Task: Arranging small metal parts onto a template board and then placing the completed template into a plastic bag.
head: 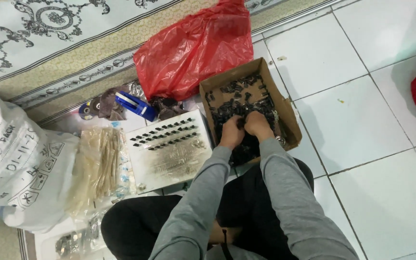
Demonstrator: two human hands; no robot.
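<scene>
Grey sleeves reach forward; left hand point(231, 133) and right hand point(257, 123) are curled closed together on small black clips point(237, 98) inside the cardboard box point(289, 118) on the floor, beside a white board point(169, 166) with rows of clips, below the red bag point(193, 48)

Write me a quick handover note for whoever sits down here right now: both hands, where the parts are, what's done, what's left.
Left hand and right hand: both down in the cardboard box, fingers closed among the small black parts; exactly what each grips is hidden.
White board lies just left of the box, on the floor in front of the knees.
Done: two rows of black parts stand along the board's far edge.
Left: the nearer part of the board shows no black parts, and many remain in the box.
Nearby: red plastic bag behind the box, clear bag of pale strips left of the board.
</scene>
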